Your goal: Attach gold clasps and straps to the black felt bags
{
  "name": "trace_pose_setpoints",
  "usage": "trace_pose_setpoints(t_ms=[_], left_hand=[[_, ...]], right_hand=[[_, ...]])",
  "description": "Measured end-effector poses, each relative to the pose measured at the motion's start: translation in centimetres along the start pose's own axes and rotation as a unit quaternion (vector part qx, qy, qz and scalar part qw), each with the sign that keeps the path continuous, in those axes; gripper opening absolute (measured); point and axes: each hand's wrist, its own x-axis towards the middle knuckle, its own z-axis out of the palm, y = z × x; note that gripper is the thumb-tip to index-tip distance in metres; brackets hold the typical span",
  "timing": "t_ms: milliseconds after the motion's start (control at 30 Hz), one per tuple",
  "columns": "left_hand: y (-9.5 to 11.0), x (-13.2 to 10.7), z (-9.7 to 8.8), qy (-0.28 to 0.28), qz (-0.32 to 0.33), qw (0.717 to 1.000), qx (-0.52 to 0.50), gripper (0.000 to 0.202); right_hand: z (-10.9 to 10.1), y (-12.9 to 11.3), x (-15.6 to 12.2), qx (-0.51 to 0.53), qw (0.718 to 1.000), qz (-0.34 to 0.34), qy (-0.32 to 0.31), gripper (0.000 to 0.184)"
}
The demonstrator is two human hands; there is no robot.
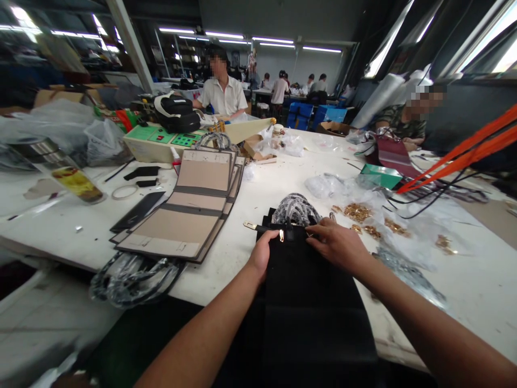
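Observation:
A black bag panel (311, 291) lies from the table's edge down toward my lap. My left hand (263, 252) grips its left edge, thumb on top beside a small gold metal fitting (281, 235); the fingers underneath are hidden. My right hand (339, 241) is closed at the panel's upper right, thumb and forefinger pinched near a second strap position. What sits in that pinch is too small to make out. Beyond both hands are plastic-wrapped handles (297, 209). A black strap with a gold tip (251, 225) sticks out to the left.
Stacked beige-lined bag panels (189, 210) with wrapped handles lie at left, near a drink bottle (68, 175) and a green-panelled machine (161, 141). Gold fittings (358, 212) on plastic lie at right. Orange straps (460, 151) hang there. Co-workers (224, 94) sit across the table.

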Motion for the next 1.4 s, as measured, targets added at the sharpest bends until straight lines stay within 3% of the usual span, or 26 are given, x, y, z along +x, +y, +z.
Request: trace_pose_setpoints(t_ms=[200, 433, 700, 867, 1000, 1200, 1400], left_hand=[[0.0, -0.1, -0.1, -0.011, 0.000, 1.000, -0.003, 0.040], [-0.1, -0.3, 0.0, -0.011, 0.000, 1.000, -0.005, 0.040], [-0.3, -0.2, -0.1, 0.008, 0.011, 1.000, -0.004, 0.038], [-0.4, -0.2, -0.2, 0.007, 0.000, 1.000, -0.006, 0.040], [-0.4, -0.1, -0.3, 0.015, 0.009, 1.000, -0.001, 0.039], [-0.3, 0.1, -0.4, 0.019, 0.014, 1.000, 0.000, 0.038], [-0.3, 0.0, -0.5, 0.022, 0.009, 1.000, -0.004, 0.037]], right_hand=[[0.6, 1.2, 1.0, 0.093, 0.993, -0.061, -0.030, 0.022], [0.4, 1.7, 1.8, 0.175, 0.981, -0.062, -0.049, 0.013], [0.7, 1.9, 1.8, 0.148, 0.977, -0.133, -0.072, 0.009], [0.6, 1.7, 1.9, 0.147, 0.978, -0.123, -0.081, 0.012], [0.9, 1.5, 1.2, 0.190, 0.975, -0.103, -0.058, 0.019], [2.4, 1.4, 0.0, 0.220, 0.971, -0.089, 0.039, 0.017], [2.7, 1.2, 0.3, 0.153, 0.978, -0.137, 0.024, 0.022]])
